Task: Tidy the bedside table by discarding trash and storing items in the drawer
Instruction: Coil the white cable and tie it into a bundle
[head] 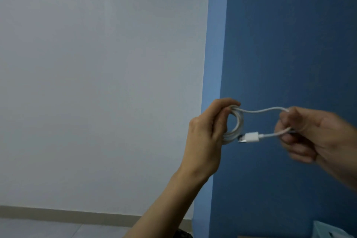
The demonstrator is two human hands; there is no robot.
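A white USB charging cable (239,121) is held up in the air in front of the blue wall. My left hand (206,135) grips its coiled loops, with the thumb over the top of the coil. My right hand (309,133) pinches the loose end of the cable, which runs from the coil to my fingers and back. The white USB plug (249,137) points left, just beside the coil. The bedside table and its drawer are out of view.
A pale grey wall (96,83) fills the left, a blue wall (289,44) the right. A skirting board (67,216) and floor show at bottom left. A pale teal box corner (328,230) peeks in at bottom right.
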